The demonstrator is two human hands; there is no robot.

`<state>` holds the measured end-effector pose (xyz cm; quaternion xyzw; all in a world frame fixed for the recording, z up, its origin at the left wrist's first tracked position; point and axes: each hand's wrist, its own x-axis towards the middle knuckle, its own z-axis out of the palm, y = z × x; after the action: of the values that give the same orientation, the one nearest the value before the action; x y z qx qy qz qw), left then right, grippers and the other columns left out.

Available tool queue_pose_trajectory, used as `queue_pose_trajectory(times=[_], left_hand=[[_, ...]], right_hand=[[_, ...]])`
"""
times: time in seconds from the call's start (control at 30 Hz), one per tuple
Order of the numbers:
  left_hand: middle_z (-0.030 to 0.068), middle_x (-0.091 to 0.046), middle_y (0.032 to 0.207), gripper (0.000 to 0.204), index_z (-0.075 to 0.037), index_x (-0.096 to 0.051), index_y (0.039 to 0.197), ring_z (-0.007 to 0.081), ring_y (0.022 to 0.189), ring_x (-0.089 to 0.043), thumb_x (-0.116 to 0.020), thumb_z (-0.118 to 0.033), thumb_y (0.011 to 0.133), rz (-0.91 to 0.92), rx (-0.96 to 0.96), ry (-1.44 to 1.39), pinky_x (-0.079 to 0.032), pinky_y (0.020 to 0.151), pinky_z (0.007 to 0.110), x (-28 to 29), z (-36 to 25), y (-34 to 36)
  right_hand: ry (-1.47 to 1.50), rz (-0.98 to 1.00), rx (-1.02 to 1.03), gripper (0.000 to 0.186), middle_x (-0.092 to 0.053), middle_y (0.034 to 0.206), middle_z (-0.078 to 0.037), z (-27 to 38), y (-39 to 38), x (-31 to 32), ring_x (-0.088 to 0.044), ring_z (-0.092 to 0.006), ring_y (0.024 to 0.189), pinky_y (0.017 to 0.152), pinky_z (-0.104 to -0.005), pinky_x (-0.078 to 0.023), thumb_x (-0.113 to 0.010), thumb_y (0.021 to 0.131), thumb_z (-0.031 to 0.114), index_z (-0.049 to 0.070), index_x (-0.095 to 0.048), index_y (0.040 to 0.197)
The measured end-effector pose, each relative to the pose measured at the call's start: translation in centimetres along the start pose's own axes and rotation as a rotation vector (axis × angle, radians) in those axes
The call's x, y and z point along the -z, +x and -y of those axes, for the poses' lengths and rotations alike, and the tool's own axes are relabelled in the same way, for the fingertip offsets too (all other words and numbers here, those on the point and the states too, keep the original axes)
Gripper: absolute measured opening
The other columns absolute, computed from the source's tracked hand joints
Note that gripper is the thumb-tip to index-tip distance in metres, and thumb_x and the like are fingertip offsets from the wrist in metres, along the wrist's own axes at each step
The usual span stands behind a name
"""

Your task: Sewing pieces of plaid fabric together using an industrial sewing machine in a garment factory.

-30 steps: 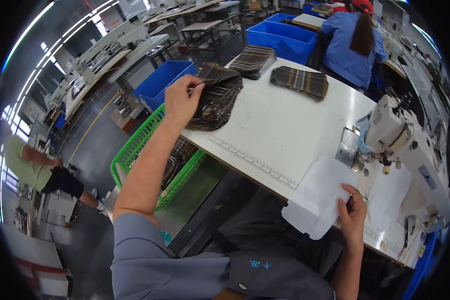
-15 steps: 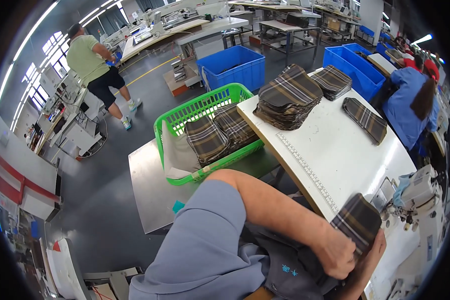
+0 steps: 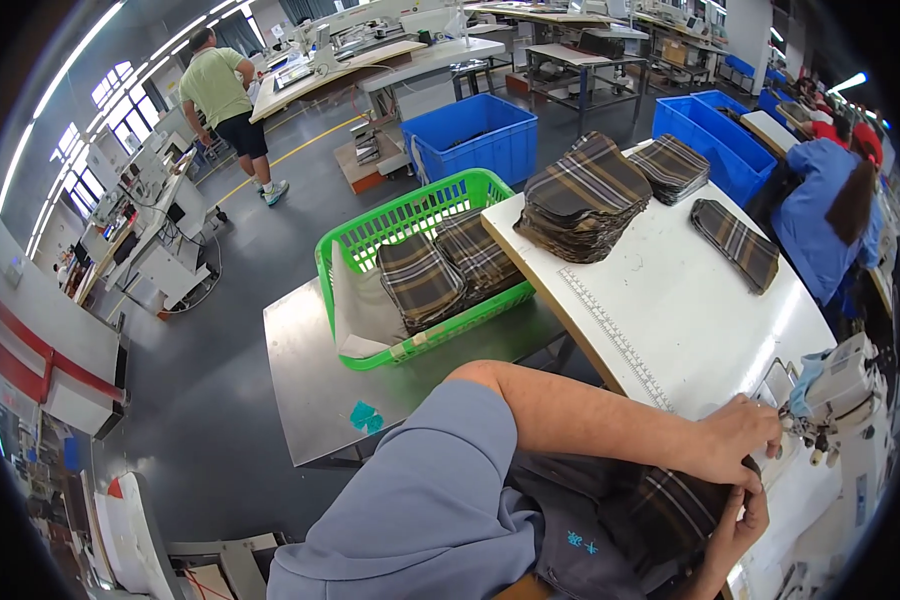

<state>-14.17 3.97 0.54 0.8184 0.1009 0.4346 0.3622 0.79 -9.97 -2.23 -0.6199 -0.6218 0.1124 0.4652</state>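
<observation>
My left hand [image 3: 738, 440] is bent over the near edge of the white table by the sewing machine [image 3: 835, 395], fingers curled at the top corner of a dark plaid fabric piece [image 3: 675, 500]. My right hand [image 3: 742, 525] is just below it, fingers pinching the same piece at its right edge. The piece hangs over my dark apron, partly hidden by my left forearm. A pale sheet [image 3: 800, 500] lies beside my hands under the machine.
Plaid stacks [image 3: 580, 200] sit on the table [image 3: 670, 320]. A green basket [image 3: 329, 300] of fabric stands on a metal shelf [image 3: 300, 400]. Blue bins [image 3: 470, 135] stand behind. A person [image 3: 220, 100] is at left; another in blue [image 3: 815, 225] sits at right.
My view has swung left. My left hand has left the far stack; both hands now hold a plaid piece, lowered since half a second ago. The person in green has stepped farther away.
</observation>
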Motion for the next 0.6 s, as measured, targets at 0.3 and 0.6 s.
queue_pose_trajectory(times=[0.3,0.6], left_hand=[[0.0108,-0.061,0.108,0.025,-0.007,-0.065,0.076,0.0316,0.109,-0.058,-0.087,-0.012,0.064,0.112,0.032,-0.194,-0.045,0.091,0.044,0.9,-1.4,-0.5],[0.0123,-0.064,0.119,0.015,-0.006,-0.067,0.07,0.0328,0.106,-0.062,-0.082,-0.009,0.07,0.095,-0.058,-0.189,-0.047,0.09,0.044,-0.3,-0.4,-1.3]], right_hand=[[-0.033,-0.058,0.013,0.019,-0.066,0.093,-0.007,0.9,-0.8,0.4,-0.057,-0.0124,0.087,0.081,-0.0282,-0.046,-0.057,0.104,0.012,-0.005,-0.065,0.105],[-0.099,0.013,-0.04,0.018,-0.064,0.087,-0.008,1.8,-1.8,1.2,-0.056,-0.0155,0.082,0.079,-0.03,-0.045,-0.06,0.101,0.012,-0.005,-0.064,0.102]])
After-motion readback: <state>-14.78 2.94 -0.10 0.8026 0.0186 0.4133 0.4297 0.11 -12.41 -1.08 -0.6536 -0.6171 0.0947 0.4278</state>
